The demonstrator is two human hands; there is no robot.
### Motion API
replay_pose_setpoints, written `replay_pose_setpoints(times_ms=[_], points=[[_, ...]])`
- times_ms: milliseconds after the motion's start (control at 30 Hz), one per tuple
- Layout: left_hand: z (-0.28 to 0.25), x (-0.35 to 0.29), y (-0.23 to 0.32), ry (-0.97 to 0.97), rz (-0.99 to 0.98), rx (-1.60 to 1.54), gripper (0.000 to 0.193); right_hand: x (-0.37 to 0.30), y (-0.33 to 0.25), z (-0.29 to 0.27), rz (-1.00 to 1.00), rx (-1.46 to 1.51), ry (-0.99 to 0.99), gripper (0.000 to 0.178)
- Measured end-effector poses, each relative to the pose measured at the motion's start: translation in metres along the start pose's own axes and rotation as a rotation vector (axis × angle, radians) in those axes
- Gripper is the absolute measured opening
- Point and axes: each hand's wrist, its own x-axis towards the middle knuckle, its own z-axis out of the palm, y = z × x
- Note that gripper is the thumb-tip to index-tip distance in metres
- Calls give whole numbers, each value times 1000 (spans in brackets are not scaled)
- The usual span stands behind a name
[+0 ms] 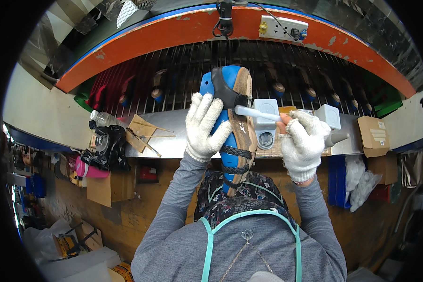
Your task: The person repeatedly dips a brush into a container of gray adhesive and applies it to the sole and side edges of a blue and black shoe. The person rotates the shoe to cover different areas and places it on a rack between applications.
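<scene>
A strappy sandal upper with black braided cords (237, 151) is stretched over a blue shoe last (230, 74), its tan underside turned to the right. My left hand (205, 124), in a white knit glove, holds it from the left side, fingers across the black strap and thumb over the blue side. My right hand (305, 141), in a white glove with bare fingertips showing, pinches a slim white brush-like tool (256, 113). The tool's wide end meets the edge of the underside near the strap. Its exact tip is hard to make out.
Behind lies a rack of metal bars (183, 70) with several lasted shoes (277, 87). Pale blue-grey containers (265, 113) and a cardboard box (373, 136) stand on the right. A bottle (105, 118), a black plastic bag (112, 149) and thin sticks (145, 144) are left.
</scene>
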Motion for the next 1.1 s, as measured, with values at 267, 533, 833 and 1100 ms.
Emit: replay_pose_setpoints(times_ms=[267,533,833,1100], points=[[-10,0,-11,26,-66,54,31,1,10,6,202,247,-279,15],[-7,2,-15,42,-85,113,36,-21,6,-2,319,416,-309,14],[16,-10,-10,99,-173,149,38,-45,-3,24,918,754,-278,9],[27,-31,-6,80,-255,166,48,-73,-34,-9,944,832,-351,17]])
